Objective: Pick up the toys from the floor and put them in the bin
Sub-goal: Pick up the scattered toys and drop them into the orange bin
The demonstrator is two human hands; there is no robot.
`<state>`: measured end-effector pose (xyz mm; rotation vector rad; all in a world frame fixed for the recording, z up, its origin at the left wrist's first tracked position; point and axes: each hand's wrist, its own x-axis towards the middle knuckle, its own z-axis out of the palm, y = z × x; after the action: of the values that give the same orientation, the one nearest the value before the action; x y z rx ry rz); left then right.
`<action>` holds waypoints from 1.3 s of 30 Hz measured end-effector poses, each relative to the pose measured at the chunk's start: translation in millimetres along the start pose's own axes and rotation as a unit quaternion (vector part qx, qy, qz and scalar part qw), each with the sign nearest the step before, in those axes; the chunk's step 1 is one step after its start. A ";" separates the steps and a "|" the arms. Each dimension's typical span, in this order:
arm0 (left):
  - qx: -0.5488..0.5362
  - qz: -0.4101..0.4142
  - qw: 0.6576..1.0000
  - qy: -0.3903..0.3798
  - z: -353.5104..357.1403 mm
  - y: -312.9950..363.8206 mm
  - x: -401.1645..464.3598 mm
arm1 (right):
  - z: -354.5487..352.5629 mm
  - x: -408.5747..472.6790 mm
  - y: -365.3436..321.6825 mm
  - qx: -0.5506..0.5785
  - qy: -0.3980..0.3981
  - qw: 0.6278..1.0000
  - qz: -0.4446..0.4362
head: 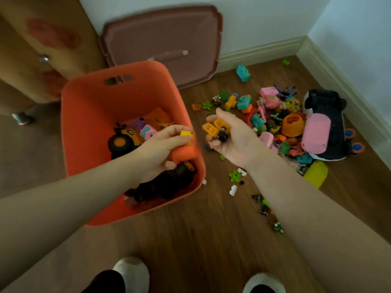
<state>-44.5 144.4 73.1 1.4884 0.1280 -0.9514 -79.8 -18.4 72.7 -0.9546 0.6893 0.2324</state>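
Wooden floor [211,240] fills the corner, with a pile of toys [281,123] by the wall. Beside it stands the orange bin [84,115], already holding some. Over its rim, the left hand [163,149] grips a yellow block [186,134] and an orange piece. Just beside the bin, the right hand [227,136] holds orange bricks [214,127] (long sides pointing toward the bin). They look light, stiff and easy to pinch by the sides.

Wood floor [190,240], white walls [264,20]
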 end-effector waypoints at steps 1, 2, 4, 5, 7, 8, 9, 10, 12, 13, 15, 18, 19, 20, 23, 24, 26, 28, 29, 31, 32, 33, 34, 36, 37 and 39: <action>0.057 0.004 0.998 0.041 -15.6 -3.4 -2.3 | 15.5 0.8 5.2 -0.025 -0.008 1.000 0.005; 0.125 0.007 0.988 0.090 -30.1 -8.6 -2.6 | 27.9 1.7 10.4 -0.050 -0.015 0.999 0.007; 0.251 0.011 0.954 0.166 -56.6 -20.1 -2.8 | 46.3 5.1 21.6 -0.114 -0.014 0.993 -0.007; 0.303 0.015 0.936 0.180 -66.4 -25.5 -2.4 | 51.3 6.0 25.4 -0.151 -0.009 0.988 -0.018; 0.386 0.032 0.905 0.174 -79.0 -34.6 0.3 | 53.9 6.3 28.7 -0.225 -0.003 0.974 -0.035; 0.404 0.046 0.899 0.161 -80.7 -36.3 1.1 | 53.5 4.2 28.6 -0.250 0.002 0.967 -0.044; 0.408 0.061 0.899 0.148 -79.7 -36.0 1.6 | 51.5 1.6 27.3 -0.261 0.010 0.964 -0.058; 0.407 0.080 0.900 0.135 -76.6 -34.5 1.5 | 47.8 -0.7 25.3 -0.264 0.022 0.961 -0.082; 0.423 0.126 0.889 0.120 -67.2 -28.8 0.8 | 35.8 -3.0 19.6 -0.266 0.064 0.951 -0.142; 0.437 0.153 0.879 0.116 -60.6 -25.2 -0.1 | 27.5 -3.0 15.6 -0.265 0.091 0.947 -0.160; 0.455 0.217 0.857 0.106 -45.5 -17.5 -4.6 | 7.7 0.1 10.9 -0.258 0.140 0.943 -0.160; 0.476 0.312 0.820 0.052 -14.8 -10.6 -12.6 | -30.5 8.1 16.1 -0.300 0.195 0.925 -0.125; 0.488 0.339 0.804 0.025 -2.7 -12.1 -13.2 | -45.8 10.6 21.5 -0.335 0.205 0.913 -0.113; 0.499 0.358 0.789 -0.005 9.0 -14.0 -13.8 | -60.5 13.0 27.4 -0.381 0.210 0.895 -0.101; 0.506 0.368 0.776 -0.082 48.0 -28.9 -10.7 | -101.1 12.3 45.2 -0.519 0.204 0.827 -0.065; 0.499 0.349 0.787 -0.100 61.1 -36.0 -10.3 | -111.8 12.1 51.4 -0.550 0.194 0.810 -0.058; 0.530 0.277 0.790 -0.139 88.2 -55.8 -6.3 | -131.7 12.5 62.4 -0.578 0.171 0.797 -0.043; 0.640 0.207 0.721 -0.168 109.5 -78.4 3.1 | -145.0 14.0 72.7 -0.571 0.131 0.811 -0.014; 0.693 0.181 0.676 -0.174 115.9 -89.7 11.7 | -151.1 15.3 78.3 -0.575 0.108 0.811 -0.005; 0.759 0.137 0.617 -0.153 114.2 -105.8 28.5 | -161.4 20.8 89.8 -0.622 0.085 0.778 -0.010; 0.779 0.114 0.602 -0.131 108.4 -112.0 35.9 | -165.1 23.2 95.0 -0.647 0.081 0.758 -0.024; 0.795 0.094 0.589 -0.107 100.3 -117.7 41.9 | -167.0 24.8 98.9 -0.665 0.073 0.743 -0.036; 0.809 0.075 0.576 -0.088 92.4 -124.7 46.2 | -168.6 27.2 103.8 -0.674 0.061 0.735 -0.043; 0.824 0.052 0.562 -0.057 78.2 -139.2 48.5 | -167.5 29.5 110.0 -0.696 0.039 0.716 -0.046; 0.826 0.036 0.560 -0.041 72.5 -145.0 47.2 | -166.3 30.4 112.1 -0.709 0.031 0.703 -0.043; 0.830 -0.009 0.557 -0.008 60.4 -154.0 44.1 | -164.0 32.2 116.1 -0.734 0.014 0.678 -0.039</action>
<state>-136.7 101.5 -64.7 3.1758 -1.1245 -1.0378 -181.6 -88.7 -88.8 -2.5435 0.3668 0.7534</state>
